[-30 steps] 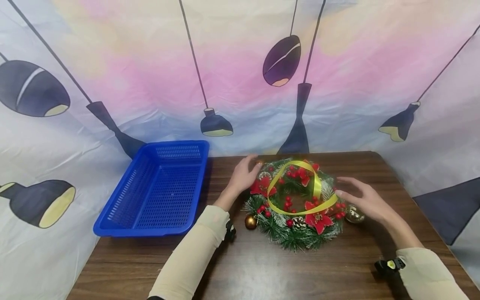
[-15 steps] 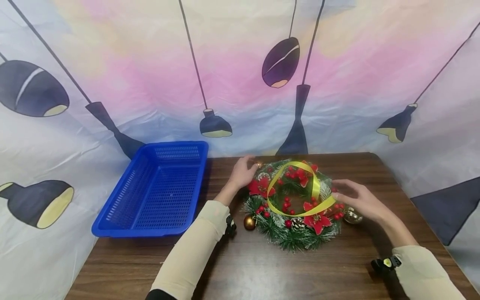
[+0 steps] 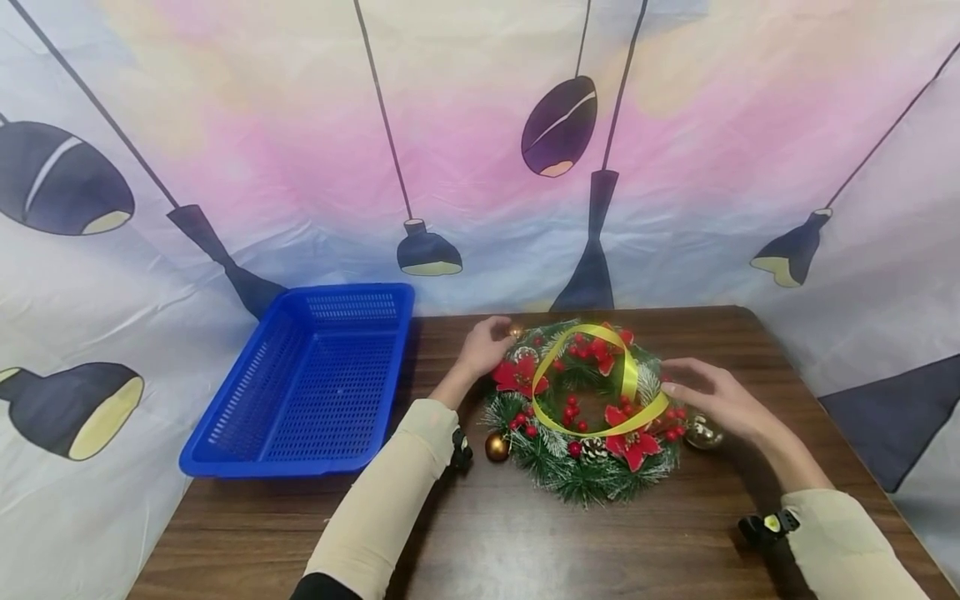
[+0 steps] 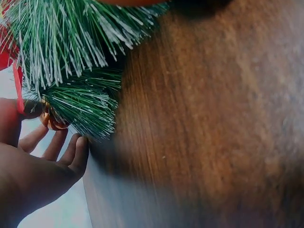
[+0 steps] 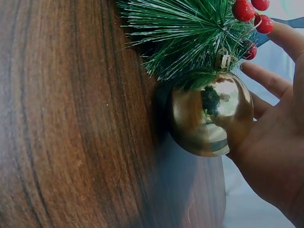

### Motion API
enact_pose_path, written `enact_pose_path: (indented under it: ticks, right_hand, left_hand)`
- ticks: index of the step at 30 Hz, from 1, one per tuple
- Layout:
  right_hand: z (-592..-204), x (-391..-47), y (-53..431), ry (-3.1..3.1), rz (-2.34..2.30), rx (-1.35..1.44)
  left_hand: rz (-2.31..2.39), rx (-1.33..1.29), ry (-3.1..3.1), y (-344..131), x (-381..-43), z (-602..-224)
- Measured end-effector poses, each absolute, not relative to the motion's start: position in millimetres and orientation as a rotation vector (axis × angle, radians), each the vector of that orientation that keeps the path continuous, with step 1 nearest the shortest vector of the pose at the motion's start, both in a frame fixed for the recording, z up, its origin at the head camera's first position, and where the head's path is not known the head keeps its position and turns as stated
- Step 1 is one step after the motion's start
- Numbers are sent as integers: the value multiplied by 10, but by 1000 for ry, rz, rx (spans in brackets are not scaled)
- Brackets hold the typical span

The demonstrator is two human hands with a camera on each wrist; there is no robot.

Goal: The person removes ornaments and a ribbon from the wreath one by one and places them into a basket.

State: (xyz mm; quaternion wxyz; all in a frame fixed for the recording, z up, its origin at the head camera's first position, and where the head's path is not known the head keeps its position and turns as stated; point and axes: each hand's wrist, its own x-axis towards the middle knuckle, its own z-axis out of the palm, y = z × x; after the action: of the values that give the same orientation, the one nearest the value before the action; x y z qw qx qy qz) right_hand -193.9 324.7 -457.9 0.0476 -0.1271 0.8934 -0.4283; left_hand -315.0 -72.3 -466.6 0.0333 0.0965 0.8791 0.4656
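Note:
A green Christmas wreath (image 3: 577, 479) lies on the table, with red flowers, berries and pine cones on it. A loop of yellow ribbon (image 3: 542, 375) stands up from its top. My left hand (image 3: 482, 346) is at its far left edge, thumb and fingers around a small copper bauble (image 4: 56, 124); part of that grip is hidden. My right hand (image 3: 720, 396) is at the right edge, fingers extended and spread, thumb close to the red berries (image 5: 243, 10). Below that palm a shiny gold bauble (image 5: 211, 114) hangs out from the wreath onto the table.
To the left a blue perforated plastic basket (image 3: 197, 457) stands on the brown wooden table (image 3: 525, 550). Another copper bauble (image 3: 497, 447) sits at the wreath's near left side. Behind the table hangs a cloth backdrop (image 3: 480, 167) printed with lamps.
My left fingers have drawn in slightly around the copper bauble, and more of it shows. The right hand has barely moved. The view has shifted a little; wreath and basket stay in place.

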Motion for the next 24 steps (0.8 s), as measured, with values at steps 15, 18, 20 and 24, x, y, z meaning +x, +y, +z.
enact_pose_path:
  ticks: [15, 18, 20, 24]
  right_hand:
    - [-4618, -1960, 3234, 2732, -1287, -339]
    - [-4622, -1962, 3230, 2729, -1285, -337]
    - [-4618, -1961, 3230, 2730, -1284, -338]
    - [-4608, -1957, 3234, 2732, -1275, -334]
  left_hand:
    - [1501, 211, 2667, -763, -3168, -4722]
    - [1518, 208, 2671, -767, -3170, -4716]
    - [1528, 223, 2682, -763, -3174, -4709]
    - [1550, 269, 2703, -745, -3179, -4686]
